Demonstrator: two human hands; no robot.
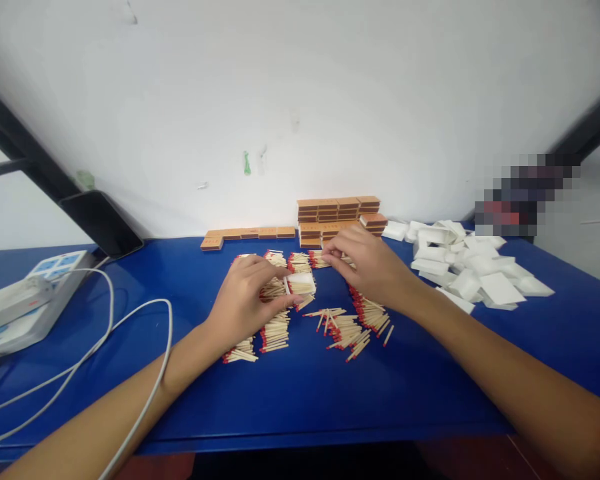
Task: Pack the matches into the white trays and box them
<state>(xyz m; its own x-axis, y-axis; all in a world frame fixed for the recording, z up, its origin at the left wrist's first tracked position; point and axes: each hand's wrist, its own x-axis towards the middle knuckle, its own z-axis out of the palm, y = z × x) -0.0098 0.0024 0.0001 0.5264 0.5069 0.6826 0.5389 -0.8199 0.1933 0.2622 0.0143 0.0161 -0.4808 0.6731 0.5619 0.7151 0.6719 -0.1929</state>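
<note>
My left hand grips a small white matchbox tray between thumb and fingers. Pale sticks show inside it. My right hand is over the far right rows of matches, with thumb and forefinger close together; whatever is between them is too small to tell. Red-tipped matches lie in bunched rows under and beside my left hand. More matches are below my right hand, and a loose heap of matches spreads nearer the front.
Orange matchboxes are stacked against the wall, with a low row of matchboxes to their left. White trays pile up at right. A power strip, white cable and black phone-like slab occupy the left of the blue table.
</note>
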